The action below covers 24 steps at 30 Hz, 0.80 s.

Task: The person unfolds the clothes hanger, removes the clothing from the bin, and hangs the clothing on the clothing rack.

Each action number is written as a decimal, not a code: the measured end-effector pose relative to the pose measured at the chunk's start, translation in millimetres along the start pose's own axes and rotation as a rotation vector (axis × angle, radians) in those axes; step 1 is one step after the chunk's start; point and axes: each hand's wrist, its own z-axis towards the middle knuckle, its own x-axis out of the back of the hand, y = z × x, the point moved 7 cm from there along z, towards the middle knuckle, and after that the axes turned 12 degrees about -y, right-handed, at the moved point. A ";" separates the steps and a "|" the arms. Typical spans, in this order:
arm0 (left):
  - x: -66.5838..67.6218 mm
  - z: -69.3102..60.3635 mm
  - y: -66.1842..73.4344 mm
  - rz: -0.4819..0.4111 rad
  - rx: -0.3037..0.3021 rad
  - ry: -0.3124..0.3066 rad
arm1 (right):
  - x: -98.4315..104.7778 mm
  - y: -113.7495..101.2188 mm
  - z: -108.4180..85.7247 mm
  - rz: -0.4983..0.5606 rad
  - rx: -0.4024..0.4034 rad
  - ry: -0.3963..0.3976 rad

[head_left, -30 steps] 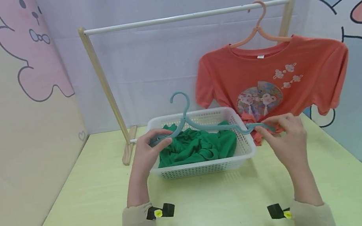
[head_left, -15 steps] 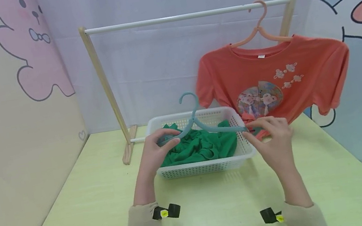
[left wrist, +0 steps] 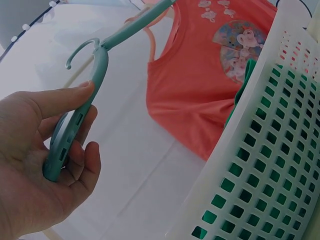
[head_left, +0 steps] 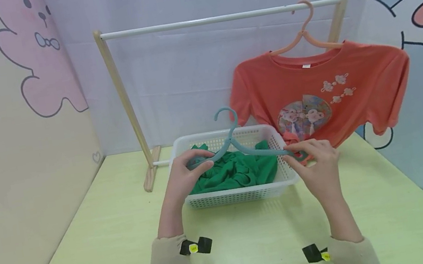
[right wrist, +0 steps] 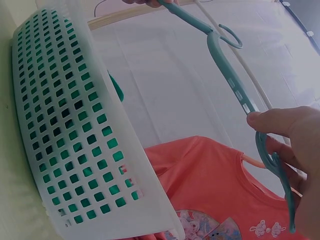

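In the head view a blue-green clothes hanger (head_left: 254,151) is held up over the basket, its hook upward. My left hand (head_left: 180,177) grips its left arm between thumb and fingers. The left wrist view shows this arm lying across the fingers of the left hand (left wrist: 45,145), slots along its underside. Near the other end, my right hand (head_left: 318,168) pinches the hanger. A slim curved end piece (right wrist: 286,187) reaches past the thumb of the right hand (right wrist: 295,135) in the right wrist view.
A white perforated basket (head_left: 239,196) with green cloth (head_left: 239,171) inside stands on the pale table (head_left: 247,247). Behind it rises a rack with a white rail (head_left: 193,23). A coral T-shirt (head_left: 262,81) hangs on an orange hanger (head_left: 306,32) at its right.
Both hands have come closer together, the left moving right and the right moving left. The hanger has shifted rightward, and its slim right end piece shows shorter than a second ago.
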 end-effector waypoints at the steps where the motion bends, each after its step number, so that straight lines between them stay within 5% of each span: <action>1: -0.2 -0.1 0.4 0.004 -0.001 -0.001 | 0.4 -0.2 -0.2 -0.001 0.001 0.003; 12: -3.6 -1.8 3.8 0.028 -0.008 -0.018 | 1.0 -5.2 -3.1 -0.011 0.124 -0.032; 18: -4.9 -2.0 4.4 0.071 -0.027 -0.045 | 4.4 -2.4 -5.0 0.010 0.099 -0.037; 24: -0.5 -5.0 11.7 0.203 -0.112 -0.058 | 7.7 2.8 -5.2 0.013 0.067 -0.055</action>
